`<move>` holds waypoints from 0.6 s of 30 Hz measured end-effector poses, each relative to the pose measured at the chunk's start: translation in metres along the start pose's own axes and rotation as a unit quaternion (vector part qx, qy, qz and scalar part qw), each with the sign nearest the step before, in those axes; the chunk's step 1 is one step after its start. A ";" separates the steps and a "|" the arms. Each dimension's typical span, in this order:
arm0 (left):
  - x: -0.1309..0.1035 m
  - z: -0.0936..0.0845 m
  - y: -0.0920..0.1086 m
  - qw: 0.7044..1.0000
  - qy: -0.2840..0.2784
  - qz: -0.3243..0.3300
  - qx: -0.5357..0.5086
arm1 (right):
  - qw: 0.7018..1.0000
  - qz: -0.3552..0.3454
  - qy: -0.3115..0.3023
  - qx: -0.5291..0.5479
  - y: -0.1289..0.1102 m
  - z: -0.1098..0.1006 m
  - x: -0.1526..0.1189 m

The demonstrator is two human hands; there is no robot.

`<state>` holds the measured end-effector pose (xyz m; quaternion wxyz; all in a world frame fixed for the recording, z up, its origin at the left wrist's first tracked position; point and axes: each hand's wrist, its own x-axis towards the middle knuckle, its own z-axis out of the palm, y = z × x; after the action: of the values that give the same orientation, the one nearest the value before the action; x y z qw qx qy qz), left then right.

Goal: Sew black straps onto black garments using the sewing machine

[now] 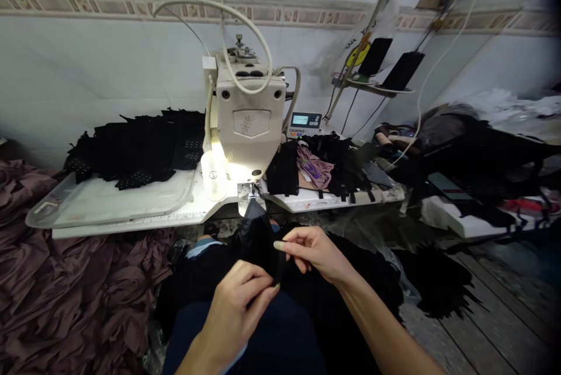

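A piece of black fabric [253, 236] stretches from under the presser foot of the white sewing machine [249, 121] down towards my lap. My left hand [239, 299] pinches its lower edge between thumb and fingers. Just above and to the right, my right hand [312, 251] pinches the same edge with thumb and forefinger. The fabric between the hands looks like a narrow strip or hem. The machine's lamp lights the needle area [251, 193], where the fabric's tip comes to a point. More black cloth lies across my lap, and its outlines merge with the held piece.
Black cut pieces [140, 144] are heaped on a clear plastic tray [109, 211] at left. Mauve fabric [83, 299] is piled below. Right of the machine lie black pieces with a mauve bundle [314, 165], a control panel [305, 122] and black thread cones [403, 70] on a stand.
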<state>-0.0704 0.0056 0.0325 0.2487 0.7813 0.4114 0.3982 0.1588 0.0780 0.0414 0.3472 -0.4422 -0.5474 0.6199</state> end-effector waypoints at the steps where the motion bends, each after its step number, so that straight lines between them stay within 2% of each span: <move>1: 0.006 -0.003 0.000 0.996 0.045 0.046 0.061 | 1.000 0.010 -0.014 -0.009 0.001 -0.001 -0.001; 4: 0.028 -0.004 -0.001 0.946 0.153 0.109 0.264 | 0.996 0.034 -0.072 -0.035 0.008 0.003 -0.003; 6: 0.043 0.002 -0.005 0.908 0.174 0.100 0.367 | 0.993 0.050 -0.103 -0.029 0.018 0.012 -0.004; 8: 0.055 0.009 -0.010 0.886 0.182 0.085 0.419 | 0.990 0.066 -0.124 -0.015 0.029 0.022 -0.006; 12: 0.067 0.014 -0.025 0.875 0.201 0.116 0.425 | 0.989 0.076 -0.126 0.017 0.033 0.037 -0.013; 15: 0.069 0.007 -0.033 0.877 0.211 0.162 0.401 | 0.995 0.046 -0.085 0.022 0.014 0.037 -0.013; 18: 0.069 0.000 -0.038 0.881 0.201 0.190 0.385 | 0.999 -0.030 -0.012 0.008 -0.011 0.031 -0.003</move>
<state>-0.0633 0.0839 0.0342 -0.2402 0.7818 0.4171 0.3964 0.1305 0.0656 0.0529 0.3627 -0.4152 -0.5600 0.6184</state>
